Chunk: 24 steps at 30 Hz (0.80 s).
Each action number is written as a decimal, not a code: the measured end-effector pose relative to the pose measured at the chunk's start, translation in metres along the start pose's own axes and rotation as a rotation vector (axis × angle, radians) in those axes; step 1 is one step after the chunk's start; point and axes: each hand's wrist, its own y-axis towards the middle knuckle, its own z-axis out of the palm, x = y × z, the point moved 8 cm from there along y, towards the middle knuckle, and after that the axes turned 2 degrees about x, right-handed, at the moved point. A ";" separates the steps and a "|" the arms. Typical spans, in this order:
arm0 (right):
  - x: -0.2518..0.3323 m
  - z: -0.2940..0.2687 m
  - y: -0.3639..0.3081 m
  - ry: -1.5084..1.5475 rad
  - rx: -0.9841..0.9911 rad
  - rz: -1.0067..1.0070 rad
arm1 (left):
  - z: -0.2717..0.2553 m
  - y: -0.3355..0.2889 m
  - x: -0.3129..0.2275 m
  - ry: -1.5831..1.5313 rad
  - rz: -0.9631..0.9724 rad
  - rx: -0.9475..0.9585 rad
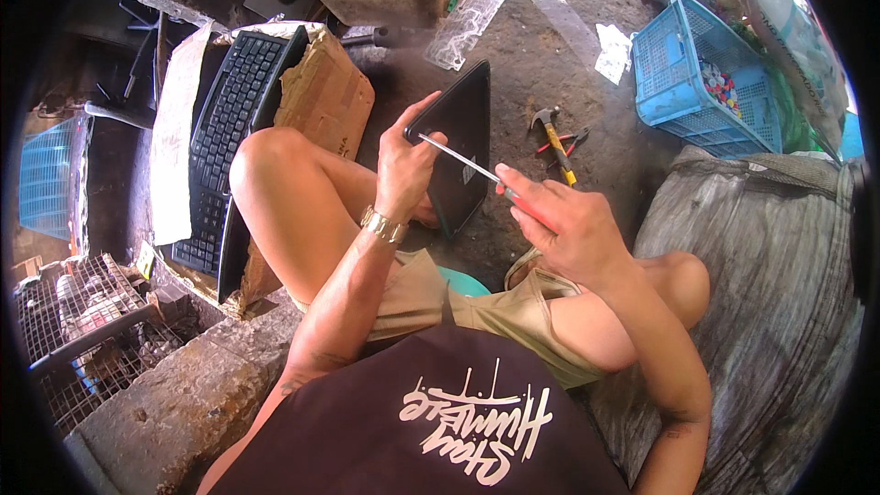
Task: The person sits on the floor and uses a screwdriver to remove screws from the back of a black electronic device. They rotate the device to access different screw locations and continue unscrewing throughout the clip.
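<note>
Two hands work over one tablet (461, 142); it is a flat, black, glossy slab with rounded corners, tilted on edge above the dirt floor (541, 64) between the person's bare knees; a small pale sticker shows on its dark face. The left hand (403, 174) is clenched on the slab's near edge, thumb on top, a gold watch band (383, 225) at the wrist; the right hand (564, 229) grasps one screwdriver (472, 168) by its red handle, the thin metal shaft reaching left so that its tip touches the tablet's edge just beside the left thumb.

One hammer (553, 137) with a yellow handle lies on the floor just beyond the tablet, with one pair of red-handled pliers (570, 140) touching it. One black keyboard (229, 119) rests in one open cardboard box (325, 92) by the left knee. Two blue plastic baskets are in view: one (697, 82) at the upper right holding coloured bottle caps, one (50, 174) at the far left. One grey sack (770, 266) bulges beside the right knee; one wire cage (73, 330) sits at the lower left.
</note>
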 end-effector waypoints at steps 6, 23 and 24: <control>-0.038 -0.001 -0.021 0.689 -0.441 0.760 | -0.001 0.004 0.005 -0.004 -0.003 -0.020; -0.033 0.026 -0.005 0.701 -0.453 0.553 | -0.026 0.011 0.016 -0.178 0.002 -0.181; -0.034 0.025 -0.005 0.672 -0.449 0.585 | -0.026 0.011 0.015 -0.171 0.000 -0.173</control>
